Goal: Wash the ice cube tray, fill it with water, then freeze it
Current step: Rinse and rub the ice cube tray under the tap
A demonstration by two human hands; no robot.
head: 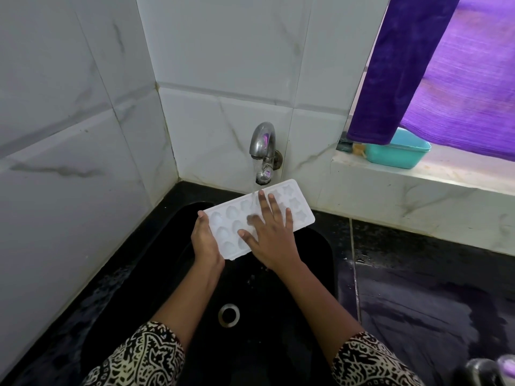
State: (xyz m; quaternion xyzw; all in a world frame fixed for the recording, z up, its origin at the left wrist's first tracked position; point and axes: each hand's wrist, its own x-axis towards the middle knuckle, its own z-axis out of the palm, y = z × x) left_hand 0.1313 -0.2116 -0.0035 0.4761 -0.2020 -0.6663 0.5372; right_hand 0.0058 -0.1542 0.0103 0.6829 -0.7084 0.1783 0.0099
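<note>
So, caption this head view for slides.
Left hand holds white plastic ice cube tray under running steel tap, above black sink; right hand flat on it.

Probably home kitchen: sink (pixel 319 256), tap (pixel 263 150)

We see the white plastic ice cube tray (pixel 231 215), cavities up, oval moulds at its near-left end and stars at the far-right, held above the black sink (pixel 264 324) under running water (pixel 254 174).
</note>
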